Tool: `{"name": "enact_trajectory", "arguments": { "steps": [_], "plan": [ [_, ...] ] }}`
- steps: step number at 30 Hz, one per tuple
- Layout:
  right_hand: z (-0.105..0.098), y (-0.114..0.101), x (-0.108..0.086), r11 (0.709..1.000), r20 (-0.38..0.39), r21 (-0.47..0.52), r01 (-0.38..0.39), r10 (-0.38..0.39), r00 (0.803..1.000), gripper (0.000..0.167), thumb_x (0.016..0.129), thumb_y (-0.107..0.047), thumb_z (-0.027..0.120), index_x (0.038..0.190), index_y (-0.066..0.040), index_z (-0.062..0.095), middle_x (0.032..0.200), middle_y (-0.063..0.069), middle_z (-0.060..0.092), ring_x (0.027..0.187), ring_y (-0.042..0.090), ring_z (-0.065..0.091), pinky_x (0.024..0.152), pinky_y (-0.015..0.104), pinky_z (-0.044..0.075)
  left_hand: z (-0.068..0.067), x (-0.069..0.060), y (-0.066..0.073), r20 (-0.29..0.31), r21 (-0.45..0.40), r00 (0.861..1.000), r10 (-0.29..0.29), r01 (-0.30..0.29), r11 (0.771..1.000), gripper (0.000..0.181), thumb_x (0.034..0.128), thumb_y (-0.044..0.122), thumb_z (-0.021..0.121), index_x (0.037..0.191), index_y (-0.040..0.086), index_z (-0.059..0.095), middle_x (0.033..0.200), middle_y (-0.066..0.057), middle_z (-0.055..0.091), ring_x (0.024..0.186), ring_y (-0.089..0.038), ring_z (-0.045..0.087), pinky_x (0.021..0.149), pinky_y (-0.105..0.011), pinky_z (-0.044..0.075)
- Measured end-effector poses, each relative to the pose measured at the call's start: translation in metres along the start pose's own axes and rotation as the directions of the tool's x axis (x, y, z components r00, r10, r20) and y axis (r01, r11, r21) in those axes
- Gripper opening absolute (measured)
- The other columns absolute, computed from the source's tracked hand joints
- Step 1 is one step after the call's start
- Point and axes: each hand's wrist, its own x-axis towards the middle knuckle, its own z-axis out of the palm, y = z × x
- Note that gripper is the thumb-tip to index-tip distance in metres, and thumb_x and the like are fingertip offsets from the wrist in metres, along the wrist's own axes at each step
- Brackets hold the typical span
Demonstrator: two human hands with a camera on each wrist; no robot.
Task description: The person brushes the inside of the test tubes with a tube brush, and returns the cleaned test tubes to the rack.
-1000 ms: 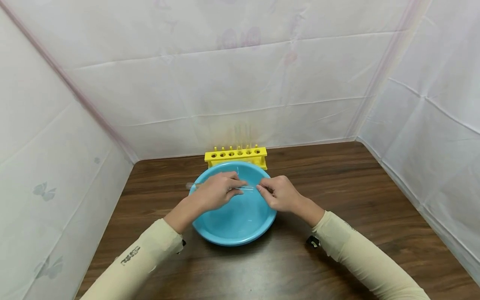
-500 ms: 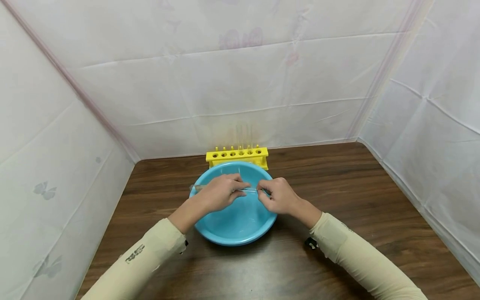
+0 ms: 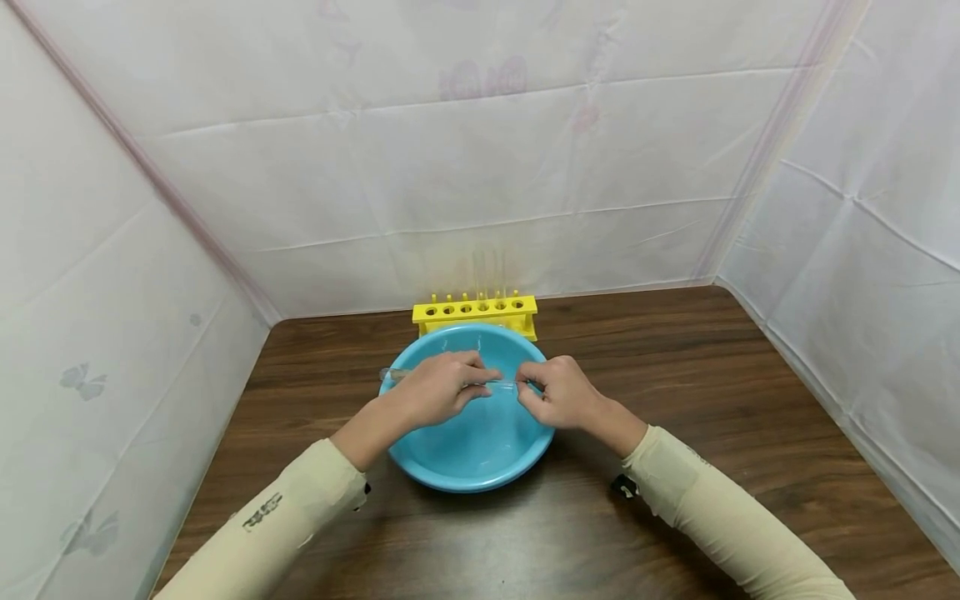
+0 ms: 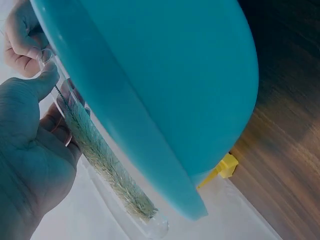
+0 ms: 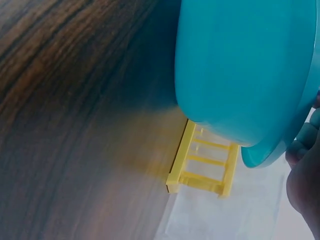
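A clear test tube (image 4: 158, 226) lies sideways over the blue basin (image 3: 465, 482), with a bristle brush (image 4: 111, 160) inside it. The left hand (image 3: 438, 387) grips the tube near its open end, thumb on one side and fingers on the other; the left wrist view shows this hand (image 4: 35, 145) too. At the tube's mouth the right hand (image 3: 558, 392) has curled fingers pinching the thin brush wire, which is mostly hidden by the fingertips. In the right wrist view only part of the right hand (image 5: 306, 165) shows beside the basin's rim.
Behind the basin stands a yellow rack (image 3: 442, 312), with two clear tubes (image 3: 501, 275) upright in it toward its right side. The brown wooden table (image 3: 660, 358) is bounded by pale cloth walls (image 3: 480, 167) at the back and both sides.
The right hand was at the tube's mouth throughout, its fingers now more tightly curled there. The tube and left hand have shifted very slightly right.
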Motion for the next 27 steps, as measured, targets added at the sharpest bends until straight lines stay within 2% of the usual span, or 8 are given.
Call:
{"name": "enact_trajectory", "arguments": {
  "steps": [6,14,27],
  "plan": [
    [0.003,-0.002,0.002,1.000,-0.003,-0.004,0.017,-0.017,1.000,0.020,0.088,-0.002,0.059,0.073,-0.014,0.063,0.052,-0.005,0.043,0.051,-0.011,0.016,0.048,0.010,0.017,-0.004,-0.004,-0.002,-0.005,0.009,1.000,0.009,-0.009,1.000,0.034,0.1044,0.023,0.071,0.138,0.016,0.074,0.103,0.001,0.071,0.079,-0.008,0.057,0.067,-0.018,0.046],
    [0.006,-0.009,0.007,1.000,0.036,-0.002,0.022,-0.022,0.999,0.019,0.088,-0.004,0.059,0.072,-0.014,0.063,0.053,-0.005,0.046,0.051,-0.011,0.020,0.047,0.009,0.022,-0.008,-0.013,-0.008,0.025,-0.004,1.000,0.001,-0.001,1.000,0.035,0.1047,0.023,0.070,0.139,0.016,0.073,0.103,0.000,0.071,0.079,-0.007,0.055,0.068,-0.018,0.046],
    [0.005,-0.013,0.005,1.000,0.075,0.018,0.020,-0.021,0.997,0.019,0.089,-0.005,0.060,0.073,-0.014,0.062,0.054,-0.006,0.048,0.050,-0.011,0.023,0.047,0.007,0.023,-0.011,-0.018,-0.010,0.054,-0.018,0.998,0.026,-0.025,1.000,0.035,0.1065,0.026,0.067,0.140,0.017,0.072,0.103,0.001,0.071,0.079,-0.006,0.053,0.069,-0.019,0.045]
  ]
}}
